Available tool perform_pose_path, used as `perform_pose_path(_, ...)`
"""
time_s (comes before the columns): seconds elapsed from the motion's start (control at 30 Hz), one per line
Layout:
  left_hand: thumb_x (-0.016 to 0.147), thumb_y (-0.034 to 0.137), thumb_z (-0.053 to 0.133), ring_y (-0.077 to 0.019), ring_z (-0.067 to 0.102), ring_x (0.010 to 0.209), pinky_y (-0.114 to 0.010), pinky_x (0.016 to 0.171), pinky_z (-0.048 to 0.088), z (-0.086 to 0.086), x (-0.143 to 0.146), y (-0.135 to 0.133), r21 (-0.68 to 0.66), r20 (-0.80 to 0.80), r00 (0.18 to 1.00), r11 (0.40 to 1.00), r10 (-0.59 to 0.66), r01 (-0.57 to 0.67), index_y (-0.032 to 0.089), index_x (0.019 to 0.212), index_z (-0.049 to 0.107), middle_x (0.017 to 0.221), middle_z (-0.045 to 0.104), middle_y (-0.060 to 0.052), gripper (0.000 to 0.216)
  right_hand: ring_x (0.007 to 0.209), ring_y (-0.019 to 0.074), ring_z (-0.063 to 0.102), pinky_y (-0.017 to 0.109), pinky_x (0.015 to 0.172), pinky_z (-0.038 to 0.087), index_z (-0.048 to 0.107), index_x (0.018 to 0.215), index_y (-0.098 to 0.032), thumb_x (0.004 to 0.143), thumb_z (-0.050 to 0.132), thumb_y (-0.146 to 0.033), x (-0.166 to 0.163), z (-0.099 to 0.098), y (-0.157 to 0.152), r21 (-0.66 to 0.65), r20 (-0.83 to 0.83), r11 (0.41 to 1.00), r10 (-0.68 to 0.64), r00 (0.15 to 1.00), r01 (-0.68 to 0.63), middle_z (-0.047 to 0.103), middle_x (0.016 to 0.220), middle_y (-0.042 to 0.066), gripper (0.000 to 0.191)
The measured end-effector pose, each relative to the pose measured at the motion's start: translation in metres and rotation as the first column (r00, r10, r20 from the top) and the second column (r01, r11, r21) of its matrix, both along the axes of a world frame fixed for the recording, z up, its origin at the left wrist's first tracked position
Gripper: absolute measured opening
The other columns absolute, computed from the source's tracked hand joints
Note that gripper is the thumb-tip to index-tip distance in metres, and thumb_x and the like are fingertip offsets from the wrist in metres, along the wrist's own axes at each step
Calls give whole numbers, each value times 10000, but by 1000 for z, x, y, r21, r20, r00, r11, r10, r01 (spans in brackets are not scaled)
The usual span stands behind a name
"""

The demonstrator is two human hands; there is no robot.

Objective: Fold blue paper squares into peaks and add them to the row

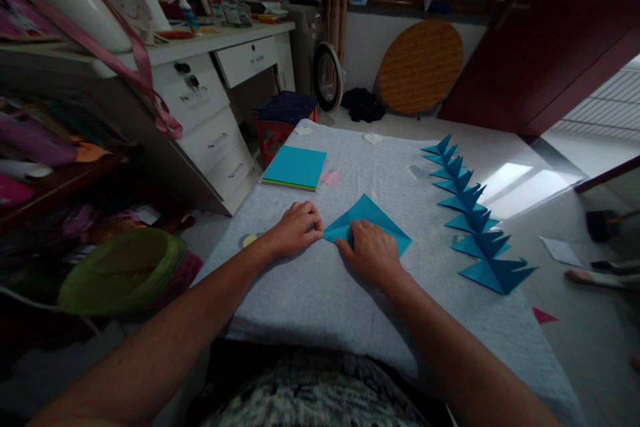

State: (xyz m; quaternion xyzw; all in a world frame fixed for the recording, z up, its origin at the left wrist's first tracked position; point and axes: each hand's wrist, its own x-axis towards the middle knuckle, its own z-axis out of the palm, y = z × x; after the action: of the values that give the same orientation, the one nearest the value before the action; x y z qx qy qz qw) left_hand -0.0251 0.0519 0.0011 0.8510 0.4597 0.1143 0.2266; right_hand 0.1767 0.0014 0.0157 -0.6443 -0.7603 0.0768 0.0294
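Observation:
A square sheet of blue origami paper [383,217] lies turned cornerwise on the cloth-covered table, with crease lines across it. At its left corner my left hand [299,228] is closed, fingertips pinching the tip. My right hand [373,250] rests on the sheet with fingers curled and pressed down, its thumb along the lower left edge; it hides the lower middle of the paper. Farther back on the left is a stack of square paper [296,165], blue on top with green at the edge. Several folded blue paper birds [495,270] stand in a row along the right side.
The table's grey cloth [320,300] has heart and flower patches. To the left are a white desk [200,100] with drawers and a green-lined bin [123,267]. Behind the table stand a stool [287,110], an open washing machine [327,77] and a round wooden tabletop [423,67].

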Motion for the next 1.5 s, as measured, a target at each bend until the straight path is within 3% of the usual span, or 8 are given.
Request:
perform_pose_path(0.3,868,209,540,-244,494,1009,-421,951,399,-10,1,-6,74,-42,996,995,73,-69,182,853,619,1028,572,-67,85,937,264,648,334,691,418,604,1007,-191,951,498,-417,0,0,0,-24,7,1000,-15,1000,15,679,1027,95,256)
perform_pose_path(0.43,899,140,465,-246,527,1027,-417,925,437,-6,2,-28,185,20,992,975,121,-123,179,988,604,1073,613,-81,170,935,262,649,328,681,407,605,1006,-191,962,480,-394,1,0,2,-38,8,999,-18,1000,19,683,1024,94,242)
perform_pose_path(0.5,945,153,433,-258,542,1087,-439,958,433,-4,7,-46,278,-3,999,959,46,-43,179,1075,607,1140,636,-88,218,933,256,650,323,675,399,605,1005,-192,975,449,-362,2,0,3,-53,4,998,-16,1000,16,684,1024,94,232)
perform_pose_path(0.6,996,178,392,-240,558,1192,-410,1040,424,-5,18,-73,327,-78,981,925,-180,195,174,1235,584,1290,628,-99,306,927,243,650,317,671,389,602,998,-193,986,404,-291,5,-1,3,-59,4,998,3,1000,-2,683,1023,90,220)
perform_pose_path(0.73,977,387,514,-270,438,1391,-415,1158,346,-12,30,-89,273,-154,953,916,-261,295,135,1456,408,1495,488,-142,552,920,236,648,312,656,378,593,995,-190,998,358,-247,9,-3,3,-45,20,999,25,999,-24,675,1014,87,242)
perform_pose_path(0.83,943,471,557,-275,372,1445,-417,1191,306,-14,32,-88,203,-174,956,942,-236,269,137,1501,345,1554,410,-149,684,915,233,644,313,653,376,588,992,-188,1001,353,-246,10,-3,3,-51,18,998,40,999,-39,671,1004,90,242)
perform_pose_path(1.1,942,531,530,-256,305,1482,-410,1211,258,-8,25,-81,108,-242,950,968,-197,229,164,1523,319,1598,333,-128,718,939,237,625,313,679,384,576,994,-186,960,441,-242,9,-2,-1,-41,8,998,46,999,-46,658,1020,85,150)
perform_pose_path(1.5,955,545,475,-275,257,1499,-452,1214,238,-13,-4,-53,157,-254,962,977,-100,143,127,1525,313,1612,283,-167,725,973,266,614,351,755,420,569,1004,-180,970,489,-383,2,-5,-6,20,26,1000,7,1000,-7,648,1023,99,221)
